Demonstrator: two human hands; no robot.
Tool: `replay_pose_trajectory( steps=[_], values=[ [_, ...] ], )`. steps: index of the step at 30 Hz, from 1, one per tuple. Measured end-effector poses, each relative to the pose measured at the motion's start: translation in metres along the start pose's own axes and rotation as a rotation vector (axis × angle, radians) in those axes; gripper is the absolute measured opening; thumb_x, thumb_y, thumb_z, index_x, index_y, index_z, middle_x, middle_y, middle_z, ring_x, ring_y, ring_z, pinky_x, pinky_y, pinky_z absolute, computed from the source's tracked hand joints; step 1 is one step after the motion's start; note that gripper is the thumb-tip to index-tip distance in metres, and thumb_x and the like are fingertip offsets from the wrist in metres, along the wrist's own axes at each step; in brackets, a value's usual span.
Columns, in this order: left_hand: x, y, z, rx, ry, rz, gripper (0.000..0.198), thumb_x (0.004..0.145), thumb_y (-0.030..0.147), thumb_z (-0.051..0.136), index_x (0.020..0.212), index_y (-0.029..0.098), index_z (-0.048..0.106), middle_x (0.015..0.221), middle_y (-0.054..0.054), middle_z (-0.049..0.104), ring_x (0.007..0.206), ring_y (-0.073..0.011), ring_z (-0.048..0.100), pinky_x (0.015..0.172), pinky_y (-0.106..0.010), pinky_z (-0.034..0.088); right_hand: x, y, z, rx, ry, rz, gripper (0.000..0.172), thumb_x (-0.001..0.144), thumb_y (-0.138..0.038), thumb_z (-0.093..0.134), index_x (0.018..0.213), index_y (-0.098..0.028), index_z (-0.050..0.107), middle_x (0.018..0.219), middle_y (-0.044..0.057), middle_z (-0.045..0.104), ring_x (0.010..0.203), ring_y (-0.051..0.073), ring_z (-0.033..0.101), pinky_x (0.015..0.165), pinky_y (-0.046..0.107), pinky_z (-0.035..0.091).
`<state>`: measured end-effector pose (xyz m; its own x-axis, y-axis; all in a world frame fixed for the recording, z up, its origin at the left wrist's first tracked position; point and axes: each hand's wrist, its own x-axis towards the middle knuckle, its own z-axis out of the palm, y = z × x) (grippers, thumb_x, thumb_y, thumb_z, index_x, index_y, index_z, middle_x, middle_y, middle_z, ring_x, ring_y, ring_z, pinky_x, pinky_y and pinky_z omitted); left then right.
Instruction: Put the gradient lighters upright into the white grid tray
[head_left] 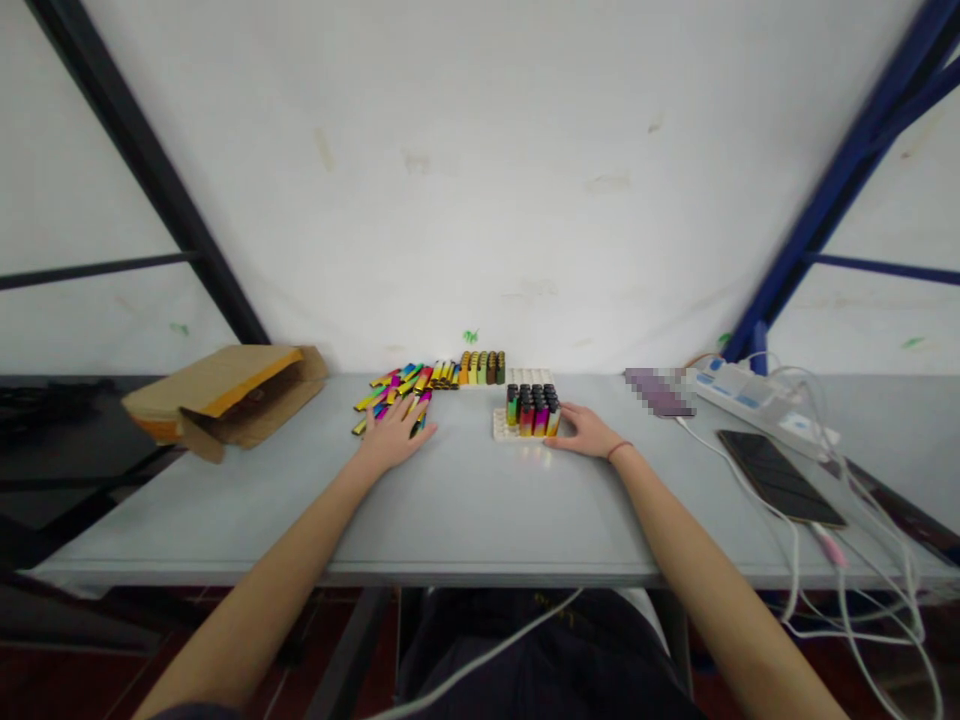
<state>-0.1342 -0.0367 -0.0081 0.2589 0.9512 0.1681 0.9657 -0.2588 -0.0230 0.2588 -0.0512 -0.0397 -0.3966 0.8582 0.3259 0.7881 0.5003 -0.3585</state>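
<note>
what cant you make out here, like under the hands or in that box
Head view only:
Lighters: the left hand covers part of the pile.
Tray: the upright lighters and the right hand hide most of it.
Purple thing: blurred, unidentifiable.
Cardboard box: inside too dark to see.

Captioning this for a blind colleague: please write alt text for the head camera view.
Two bare hands are at a grey table: the left hand rests on a heap of loose rainbow-coloured lighters, and the right hand touches a white tray of upright lighters. A cardboard box lies to the left; a power strip and phone lie to the right.
</note>
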Motion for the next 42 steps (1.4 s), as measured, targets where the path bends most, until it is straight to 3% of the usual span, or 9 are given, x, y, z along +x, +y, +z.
replay_pose_trajectory(
  steps=[8,12,18,22,26,29,34,38,42],
  values=[
    [0.014,0.052,0.006,0.043,0.152,0.018,0.058,0.097,0.053,0.027,0.141,0.025,0.052,0.15,-0.012,0.044,0.143,-0.0332,0.032,0.114,-0.068,0.0,0.0,-0.002,-0.002,0.005,-0.015,0.006,0.07,0.078,-0.068,0.06,0.129,-0.02,0.059,0.133,0.013,0.06,0.122,0.034,0.055,0.106,0.051,0.043],
    [0.02,0.063,0.002,0.017,0.056,-0.061,0.064,0.097,0.053,0.025,0.148,0.02,0.042,0.153,-0.016,0.038,0.144,-0.0345,0.03,0.113,-0.068,0.008,0.0,-0.002,-0.002,0.015,-0.003,0.016,0.072,0.077,-0.067,0.063,0.13,-0.02,0.058,0.134,0.013,0.06,0.124,0.035,0.055,0.106,0.05,0.042],
    [0.0,0.038,-0.006,-0.01,-0.123,-0.005,0.068,0.092,0.063,0.029,0.153,0.031,0.03,0.161,-0.007,0.023,0.148,-0.0362,0.015,0.112,-0.071,0.008,0.0,-0.002,-0.001,0.009,-0.009,0.027,0.07,0.077,-0.067,0.062,0.129,-0.02,0.059,0.136,0.013,0.059,0.126,0.034,0.053,0.108,0.051,0.041],
    [-0.021,0.01,-0.005,-0.005,-0.121,-0.147,0.061,0.092,0.063,0.029,0.149,0.042,0.032,0.16,-0.006,0.027,0.147,-0.0427,0.014,0.104,-0.079,0.012,0.0,-0.002,-0.001,0.002,-0.019,0.025,0.071,0.077,-0.067,0.061,0.131,-0.02,0.058,0.136,0.013,0.059,0.126,0.033,0.053,0.108,0.049,0.041],
    [-0.033,-0.004,-0.003,-0.077,-0.146,-0.144,0.057,0.095,0.056,0.028,0.149,0.041,0.035,0.161,-0.005,0.025,0.147,-0.0393,0.016,0.11,-0.067,0.023,0.0,-0.002,-0.002,0.005,-0.026,0.017,0.071,0.078,-0.068,0.06,0.13,-0.02,0.059,0.135,0.013,0.059,0.126,0.033,0.053,0.108,0.05,0.041],
    [-0.036,-0.003,-0.003,-0.091,-0.099,-0.067,0.055,0.095,0.054,0.032,0.147,0.039,0.039,0.16,-0.006,0.027,0.148,-0.0366,0.017,0.112,-0.061,0.024,0.0,-0.001,-0.003,-0.002,-0.039,0.021,0.071,0.078,-0.069,0.058,0.129,-0.019,0.059,0.135,0.013,0.059,0.126,0.034,0.053,0.108,0.051,0.04],
    [-0.035,0.007,-0.003,-0.041,0.014,-0.035,0.043,0.096,0.047,0.035,0.132,0.042,0.058,0.151,-0.007,0.043,0.142,-0.0382,0.027,0.107,-0.069,0.022,-0.001,-0.001,-0.002,0.023,-0.008,0.023,0.069,0.076,-0.067,0.063,0.127,-0.021,0.061,0.134,0.013,0.06,0.125,0.034,0.053,0.107,0.05,0.041],
    [-0.029,0.016,-0.006,-0.009,0.138,0.045,0.039,0.093,0.031,0.039,0.121,0.034,0.066,0.136,-0.006,0.058,0.13,-0.0319,0.042,0.107,-0.06,0.028,-0.001,-0.001,-0.001,0.031,0.0,0.027,0.068,0.075,-0.067,0.064,0.126,-0.021,0.062,0.134,0.013,0.06,0.125,0.035,0.054,0.107,0.051,0.041],
    [-0.017,0.025,-0.013,-0.058,0.09,0.077,0.039,0.092,0.028,0.035,0.107,0.025,0.07,0.128,-0.008,0.063,0.117,-0.0277,0.054,0.099,-0.049,0.039,-0.001,-0.001,-0.001,0.023,-0.004,0.026,0.067,0.077,-0.068,0.061,0.126,-0.023,0.061,0.134,0.011,0.06,0.125,0.034,0.054,0.107,0.052,0.041]
  ],
)
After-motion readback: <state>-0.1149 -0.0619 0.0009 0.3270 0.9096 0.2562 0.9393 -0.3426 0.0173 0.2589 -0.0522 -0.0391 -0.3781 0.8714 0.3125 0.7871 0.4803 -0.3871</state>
